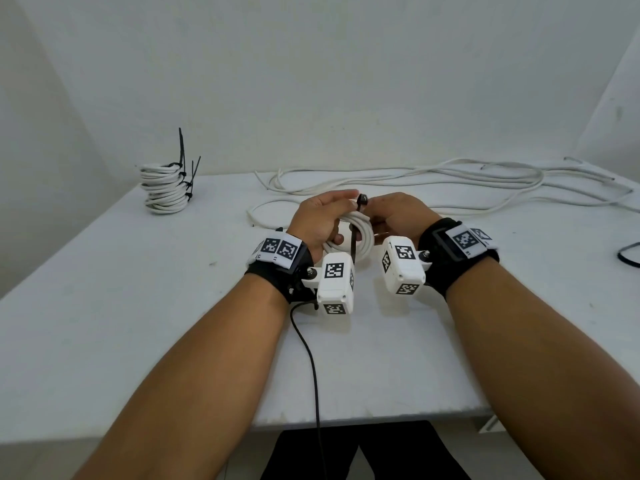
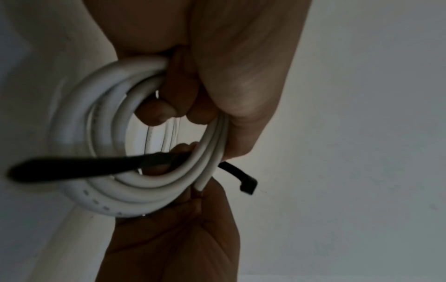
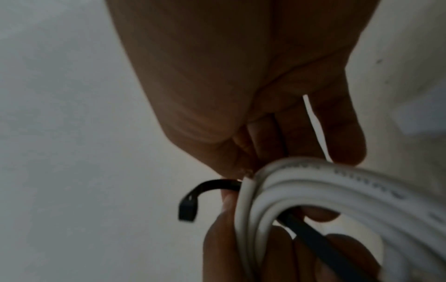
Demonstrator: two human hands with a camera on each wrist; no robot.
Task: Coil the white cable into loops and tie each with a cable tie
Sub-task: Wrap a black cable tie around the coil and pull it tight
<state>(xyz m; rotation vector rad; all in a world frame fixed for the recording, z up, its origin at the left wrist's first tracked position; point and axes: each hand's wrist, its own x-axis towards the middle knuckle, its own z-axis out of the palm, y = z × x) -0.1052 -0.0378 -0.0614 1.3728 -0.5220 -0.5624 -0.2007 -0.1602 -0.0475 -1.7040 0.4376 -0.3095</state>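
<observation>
I hold a small coil of white cable [image 1: 364,238] between both hands above the table's middle. My left hand [image 1: 318,216] grips the coil [image 2: 96,143], its fingers [image 2: 156,112] curled through the loops. A black cable tie [image 1: 362,201] is threaded through the coil, its head up at the top and its tail hanging down toward me. My right hand [image 1: 398,213] pinches the tie's strap against the coil [image 3: 313,190] just beside the tie's head [image 3: 188,209]. The tie's head [image 2: 248,185] stands free, with the tail not in it.
Loose white cable [image 1: 450,181] sprawls over the back of the white table [image 1: 138,306]. At the back left stands a stack of tied coils [image 1: 164,188] with black tie tails sticking up. A black wire [image 1: 311,358] trails from my left wrist; another dark cable [image 1: 628,254] lies at the right edge.
</observation>
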